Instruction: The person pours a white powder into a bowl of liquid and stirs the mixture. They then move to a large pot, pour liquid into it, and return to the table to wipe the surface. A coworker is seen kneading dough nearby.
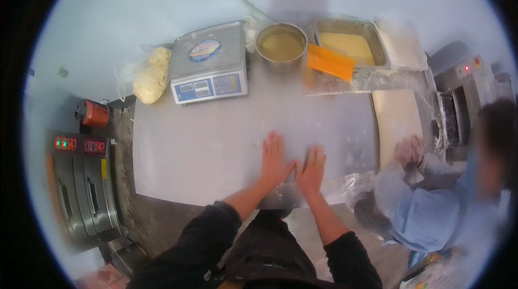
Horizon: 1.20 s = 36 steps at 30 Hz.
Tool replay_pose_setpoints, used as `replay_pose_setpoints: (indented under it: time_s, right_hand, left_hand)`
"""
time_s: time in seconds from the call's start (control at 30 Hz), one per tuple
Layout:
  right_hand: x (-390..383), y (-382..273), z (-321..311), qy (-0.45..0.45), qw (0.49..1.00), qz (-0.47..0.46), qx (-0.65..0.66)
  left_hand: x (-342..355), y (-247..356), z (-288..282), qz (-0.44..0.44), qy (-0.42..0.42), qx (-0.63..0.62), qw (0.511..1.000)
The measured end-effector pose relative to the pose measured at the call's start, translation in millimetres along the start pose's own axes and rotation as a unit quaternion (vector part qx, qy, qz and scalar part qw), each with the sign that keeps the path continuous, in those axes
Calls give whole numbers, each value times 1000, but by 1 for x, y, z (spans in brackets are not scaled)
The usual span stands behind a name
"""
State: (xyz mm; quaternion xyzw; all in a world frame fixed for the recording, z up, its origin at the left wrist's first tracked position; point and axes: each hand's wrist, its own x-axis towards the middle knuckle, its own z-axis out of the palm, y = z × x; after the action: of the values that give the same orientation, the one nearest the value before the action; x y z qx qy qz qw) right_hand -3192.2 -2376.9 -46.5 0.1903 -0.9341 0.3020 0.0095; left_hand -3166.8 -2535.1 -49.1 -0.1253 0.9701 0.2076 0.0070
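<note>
Steel ovens (89, 194) with lit panels are set at the far left of the frame; toward the upper left, bagged dough (151, 79) is placed beside a digital scale (209, 70) on the table (199, 143). At centre, the left hand (274, 162) is laid flat on the table, its fingers close together, below a steel pot (283, 67). Just rightward, the right hand (310, 174) is likewise laid flat, fingers narrowly parted; nothing is held. An orange plastic scraper (330, 62) and a steel tray (379, 46) are seen upper right; below, a pale dough slab (396, 113) is touched by a co-worker's hands (402, 153). Pressing or resting on the table is apparently in hand; for any grasp, palms would first have to be lifted.
</note>
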Motion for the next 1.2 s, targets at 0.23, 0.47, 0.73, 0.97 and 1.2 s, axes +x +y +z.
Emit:
replay_pose_setpoints:
  time_s: [0.23, 0.47, 0.73, 0.97, 1.2]
  right_hand:
    - [-87, -61, -1, -225, 961, -151, 55]
    - [-42, -7, 3, -265, 946, -187, -16]
    - [-7, -1, -11, -212, 972, -78, -63]
    - [7, -123, 85, -237, 954, -168, 73]
    - [65, 39, -30, -53, 991, 36, -121]
  left_hand:
    - [128, -73, -46, 46, 76, -14, 996]
    - [98, -17, 1, 331, -98, -111, 932]
    - [76, -77, -63, 114, -17, -385, 916]
    - [-44, -199, -106, 21, 38, -42, 998]
    - [-54, -204, -97, 35, 19, -4, 999]
